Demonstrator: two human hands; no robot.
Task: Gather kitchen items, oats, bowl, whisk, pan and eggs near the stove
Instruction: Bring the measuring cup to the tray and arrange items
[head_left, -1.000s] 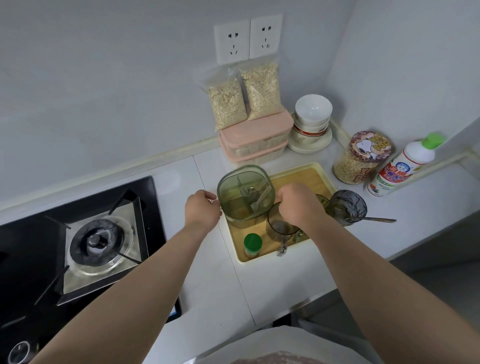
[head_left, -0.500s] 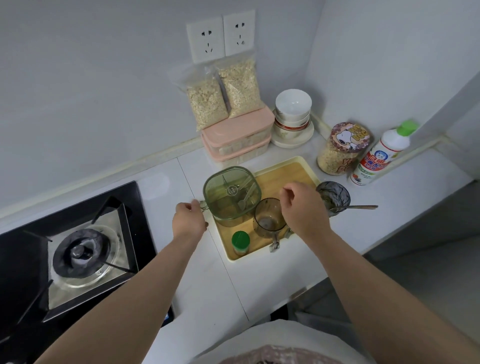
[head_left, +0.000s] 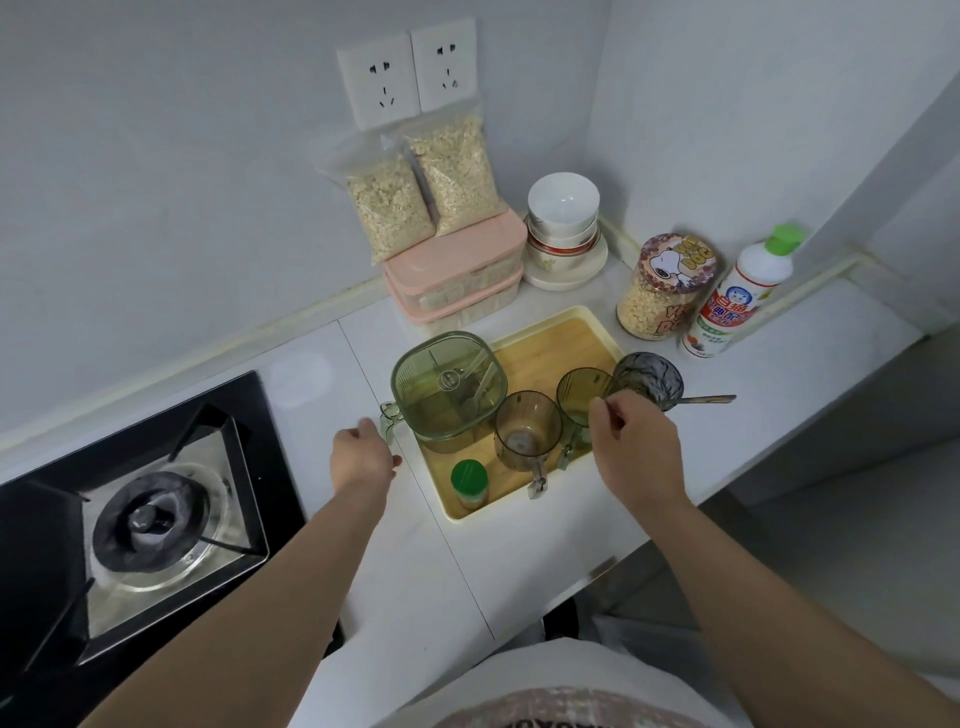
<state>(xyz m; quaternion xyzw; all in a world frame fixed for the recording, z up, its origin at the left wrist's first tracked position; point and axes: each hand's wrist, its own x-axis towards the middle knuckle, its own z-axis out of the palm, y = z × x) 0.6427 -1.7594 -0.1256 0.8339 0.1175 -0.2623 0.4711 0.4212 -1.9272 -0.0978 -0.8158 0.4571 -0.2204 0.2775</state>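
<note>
left hand (head_left: 363, 460) loose beside handle of square green plastic pitcher (head_left: 449, 389), I reckon lining up a grip | right hand (head_left: 636, 449) curled over translucent green cup (head_left: 576, 389), can't tell its grasp

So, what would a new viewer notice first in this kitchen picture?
Probably the green lidded pitcher on the wooden tray in the middle, with the left hand beside its handle. Then two clear bags of oats leaning on the back wall. The gas burner sits at the left.

White top (head_left: 550, 670) w/ pinkish print
</note>
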